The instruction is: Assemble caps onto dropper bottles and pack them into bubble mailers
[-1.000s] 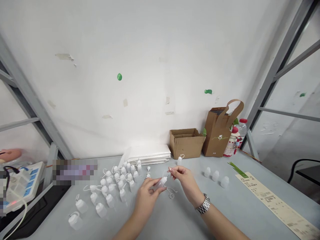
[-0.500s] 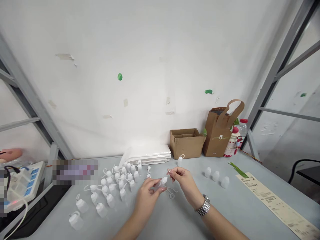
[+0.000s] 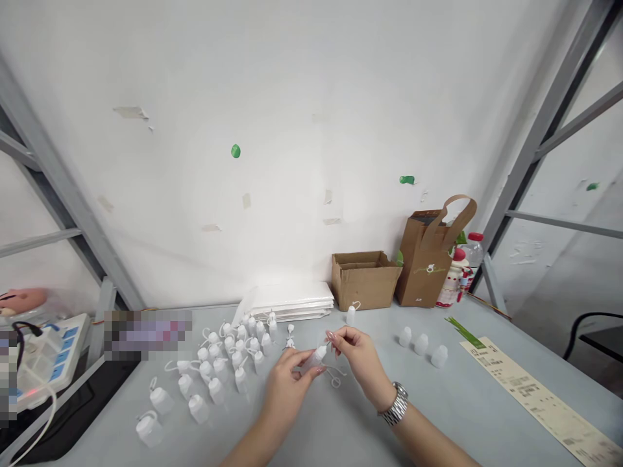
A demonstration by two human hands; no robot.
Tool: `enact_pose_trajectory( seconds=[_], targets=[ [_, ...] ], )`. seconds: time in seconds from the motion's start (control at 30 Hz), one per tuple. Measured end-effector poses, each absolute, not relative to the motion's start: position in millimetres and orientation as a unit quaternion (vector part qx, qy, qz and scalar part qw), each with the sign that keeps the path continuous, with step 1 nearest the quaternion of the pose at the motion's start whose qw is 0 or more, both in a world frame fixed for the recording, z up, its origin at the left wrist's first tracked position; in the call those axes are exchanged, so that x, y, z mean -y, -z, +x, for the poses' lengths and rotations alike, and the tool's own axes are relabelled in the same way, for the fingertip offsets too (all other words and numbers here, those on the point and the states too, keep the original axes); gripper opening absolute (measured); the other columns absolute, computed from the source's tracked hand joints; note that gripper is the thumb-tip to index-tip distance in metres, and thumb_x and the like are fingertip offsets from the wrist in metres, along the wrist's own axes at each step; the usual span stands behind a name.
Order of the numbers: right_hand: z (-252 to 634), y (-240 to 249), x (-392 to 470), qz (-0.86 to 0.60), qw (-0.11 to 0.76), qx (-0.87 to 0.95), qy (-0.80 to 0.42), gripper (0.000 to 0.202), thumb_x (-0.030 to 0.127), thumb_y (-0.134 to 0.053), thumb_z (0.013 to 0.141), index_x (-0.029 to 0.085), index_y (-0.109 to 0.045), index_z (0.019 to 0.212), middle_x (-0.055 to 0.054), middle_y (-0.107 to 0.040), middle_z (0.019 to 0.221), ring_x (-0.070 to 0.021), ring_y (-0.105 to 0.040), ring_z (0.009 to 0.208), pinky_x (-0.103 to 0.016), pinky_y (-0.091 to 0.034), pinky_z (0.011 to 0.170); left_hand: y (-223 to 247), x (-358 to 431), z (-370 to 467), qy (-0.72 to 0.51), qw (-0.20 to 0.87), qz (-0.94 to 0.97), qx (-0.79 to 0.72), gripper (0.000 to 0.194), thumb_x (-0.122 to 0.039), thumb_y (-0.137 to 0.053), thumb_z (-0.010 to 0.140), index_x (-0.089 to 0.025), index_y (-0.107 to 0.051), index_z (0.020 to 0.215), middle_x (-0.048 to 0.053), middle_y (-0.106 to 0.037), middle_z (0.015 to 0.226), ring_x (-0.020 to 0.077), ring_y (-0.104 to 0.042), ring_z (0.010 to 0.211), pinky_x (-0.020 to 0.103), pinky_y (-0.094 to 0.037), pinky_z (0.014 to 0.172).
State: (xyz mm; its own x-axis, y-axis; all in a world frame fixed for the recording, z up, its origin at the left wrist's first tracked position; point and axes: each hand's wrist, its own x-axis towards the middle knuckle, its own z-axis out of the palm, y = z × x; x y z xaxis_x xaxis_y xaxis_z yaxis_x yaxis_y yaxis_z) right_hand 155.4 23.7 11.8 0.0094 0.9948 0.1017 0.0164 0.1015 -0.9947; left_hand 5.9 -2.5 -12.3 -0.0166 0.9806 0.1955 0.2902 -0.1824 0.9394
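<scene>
My left hand (image 3: 286, 388) is closed around a small translucent squeeze bottle (image 3: 318, 355), its white tip slanting up to the right. Close beside that tip, my right hand (image 3: 363, 363), with a metal watch at the wrist, has thumb and forefinger pinched together. Whatever they pinch is too small to make out. A thin white strap with a ring (image 3: 335, 382) shows just below the bottle, between the hands. Left of my hands stand several similar bottles (image 3: 215, 389) in loose rows, many with looped straps. Three small bottles without straps (image 3: 421, 344) stand to the right.
At the back are white flat packages (image 3: 292, 301), an open cardboard box (image 3: 365, 288) and a brown paper bag (image 3: 422, 272). One strapped bottle (image 3: 351, 316) stands before the box. A printed paper strip (image 3: 530, 392) lies right, a power strip (image 3: 63, 357) left.
The view has shifted very slightly. Both hands keep almost the same hold, with the bottle and the pinching fingers in nearly the same place.
</scene>
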Motion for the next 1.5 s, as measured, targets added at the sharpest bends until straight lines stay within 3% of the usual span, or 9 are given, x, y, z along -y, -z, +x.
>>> enact_pose_trajectory(
  seconds=[0.43,0.6,0.73,0.93,1.07,1.23,1.5],
  targets=[
    [144.2,2.3,-14.7,-0.498,0.555,0.527,-0.409,0.042,0.060,-0.062,0.063,0.018,-0.058,0.056,0.002,-0.050,0.052,-0.0128,-0.045,0.050,-0.026,-0.038,0.051,17.1,3.6,10.7,-0.471,0.361,0.585,-0.553,0.017,-0.030,-0.067,0.061,-0.021,-0.072,0.074,0.002,-0.062,0.069,0.0184,-0.059,0.072,0.026,-0.050,0.062],
    [144.5,1.0,-16.4,-0.478,0.549,0.529,-0.436,0.039,0.056,-0.064,0.062,0.017,-0.062,0.061,0.000,-0.055,0.057,-0.0145,-0.050,0.056,-0.027,-0.041,0.054,21.3,-0.8,14.3,-0.480,0.440,0.552,-0.521,0.024,-0.036,-0.068,0.060,-0.017,-0.070,0.076,0.005,-0.066,0.075,0.0180,-0.060,0.069,0.027,-0.051,0.060],
    [147.2,-3.7,-17.7,-0.447,0.543,0.573,-0.421,0.030,0.048,-0.065,0.067,0.018,-0.063,0.068,-0.001,-0.059,0.069,-0.0166,-0.055,0.068,-0.028,-0.044,0.064,21.7,-3.4,13.9,-0.500,0.487,0.522,-0.491,0.034,-0.038,-0.069,0.060,-0.015,-0.069,0.085,0.007,-0.068,0.084,0.0203,-0.061,0.077,0.030,-0.054,0.064],
    [180.9,-26.2,-31.0,-0.468,0.538,0.637,-0.293,0.024,0.042,-0.055,0.077,0.019,-0.057,0.071,-0.003,-0.061,0.073,-0.0174,-0.055,0.071,-0.029,-0.042,0.068,14.0,0.0,8.2,-0.497,0.406,0.585,-0.496,0.035,-0.031,-0.065,0.065,-0.020,-0.064,0.099,0.007,-0.063,0.102,0.0219,-0.059,0.096,0.032,-0.054,0.074],
    [223.2,-30.7,-50.9,-0.570,0.464,0.660,-0.158,0.022,0.038,-0.050,0.079,0.020,-0.054,0.066,-0.003,-0.062,0.067,-0.0172,-0.054,0.063,-0.029,-0.039,0.063,12.2,1.0,5.5,-0.493,0.329,0.610,-0.525,0.031,-0.034,-0.055,0.074,-0.021,-0.062,0.101,0.007,-0.060,0.101,0.0201,-0.058,0.091,0.030,-0.052,0.068],
    [246.8,-10.2,-68.2,-0.653,0.358,0.667,0.003,0.026,0.033,-0.042,0.083,0.020,-0.054,0.066,-0.003,-0.065,0.066,-0.0175,-0.057,0.063,-0.032,-0.032,0.069,13.2,1.1,5.3,-0.478,0.307,0.619,-0.542,0.029,-0.034,-0.050,0.077,-0.021,-0.061,0.100,0.007,-0.058,0.096,0.0190,-0.058,0.084,0.029,-0.049,0.062],
    [242.3,-0.1,-71.5,-0.663,0.330,0.671,0.029,0.030,0.031,-0.038,0.086,0.018,-0.059,0.070,-0.004,-0.068,0.074,-0.0180,-0.060,0.069,-0.030,-0.028,0.067,12.4,2.4,7.1,-0.478,0.316,0.616,-0.540,0.026,-0.035,-0.049,0.075,-0.022,-0.063,0.094,0.005,-0.058,0.089,0.0187,-0.059,0.079,0.027,-0.047,0.057]
  ],
)
